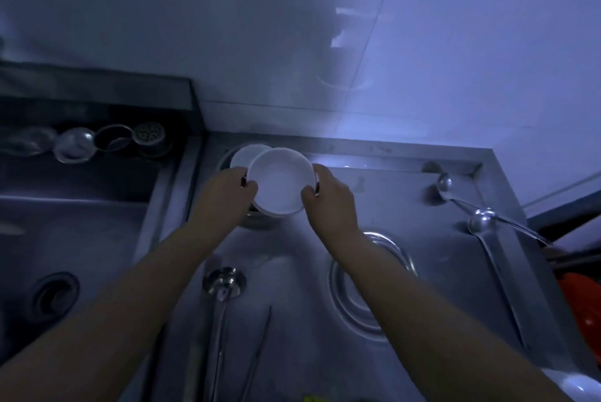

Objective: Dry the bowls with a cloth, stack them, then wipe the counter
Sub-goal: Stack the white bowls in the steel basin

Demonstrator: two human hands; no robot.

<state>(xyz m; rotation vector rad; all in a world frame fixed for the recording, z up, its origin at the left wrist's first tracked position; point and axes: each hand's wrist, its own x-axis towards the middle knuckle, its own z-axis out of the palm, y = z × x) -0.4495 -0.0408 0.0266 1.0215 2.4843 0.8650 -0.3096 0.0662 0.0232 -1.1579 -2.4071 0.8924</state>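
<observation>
A white bowl (280,181) is held between both hands above the steel counter (396,206). My left hand (226,188) grips its left rim and my right hand (328,198) grips its right rim. Behind and partly under it sits a second white bowl (244,156), inside what looks like a steel bowl (260,223) by the back wall. No cloth shows in the dim view.
A sink basin (65,232) with a drain lies at left, glass lids and a strainer (149,133) behind it. Ladles (481,223) lie at right, another ladle (224,281) and tongs near the front. A steel ring (367,281) sits under my right forearm. Something orange (582,301) is at the right edge.
</observation>
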